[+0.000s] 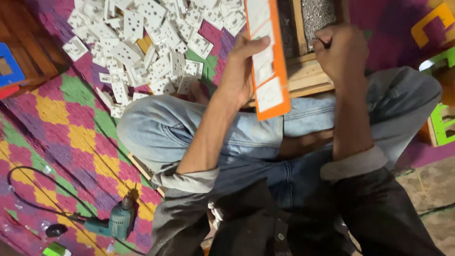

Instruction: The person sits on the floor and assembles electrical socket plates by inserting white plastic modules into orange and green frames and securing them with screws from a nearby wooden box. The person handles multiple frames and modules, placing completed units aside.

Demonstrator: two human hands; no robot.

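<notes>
My left hand (239, 71) grips a long orange-edged panel with white inserts (266, 57), holding it upright above my lap by its left edge. My right hand (340, 50) is closed in a fist around a small dark tool whose tip shows by the thumb; it hovers just right of the panel, over a wooden tray (308, 78). I sit cross-legged in blue jeans (189, 128). What lies under my right fist is hidden.
A heap of white socket plates (142, 42) covers the colourful woven mat (71, 123) at upper left. A teal power drill (119, 220) with a black cord lies at lower left. Small metal screws (316, 14) fill a tray compartment. Green and orange frames (441, 121) lie right.
</notes>
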